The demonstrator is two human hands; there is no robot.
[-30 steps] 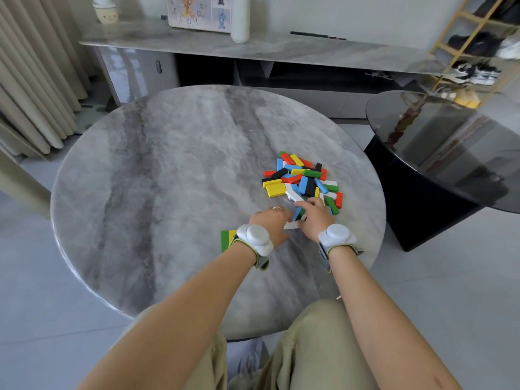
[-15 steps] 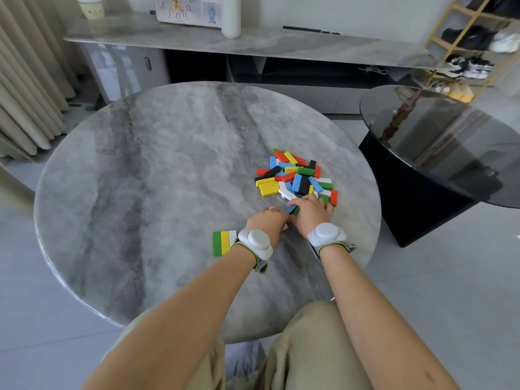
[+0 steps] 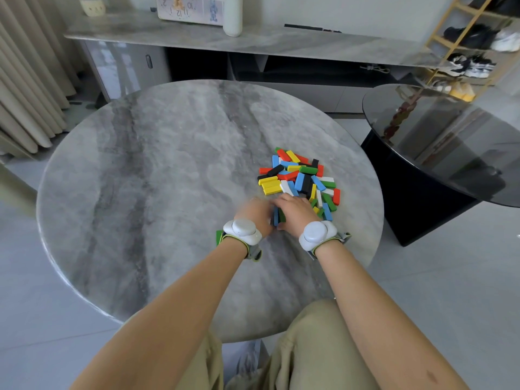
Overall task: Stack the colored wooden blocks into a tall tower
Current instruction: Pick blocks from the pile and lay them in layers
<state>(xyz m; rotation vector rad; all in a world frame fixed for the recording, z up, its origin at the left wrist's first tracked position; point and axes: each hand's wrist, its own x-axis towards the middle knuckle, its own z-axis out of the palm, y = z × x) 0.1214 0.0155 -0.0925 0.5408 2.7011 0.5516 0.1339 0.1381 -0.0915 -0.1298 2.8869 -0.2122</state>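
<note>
A loose pile of coloured wooden blocks (image 3: 299, 178) lies on the right half of the round marble table (image 3: 157, 170). At the pile's near edge, a blue block and a green block (image 3: 278, 216) stand on edge between my two hands. My right hand (image 3: 297, 212) curls its fingers round them from the right. My left hand (image 3: 254, 213) is pressed against them from the left, too blurred by motion to read its fingers. A flat row of blocks lies under my left wrist, with only its green end (image 3: 219, 237) showing.
A black glass side table (image 3: 450, 153) stands close on the right. Behind the marble table runs a long low cabinet (image 3: 253, 43) with a bottle and a clock on it. Curtains (image 3: 25, 80) hang at the left, and a shoe rack (image 3: 475, 38) stands at the far right.
My hands have closed together on a blue and a green block at the pile's near edge. My left wrist now covers the yellow and white blocks of the flat row.
</note>
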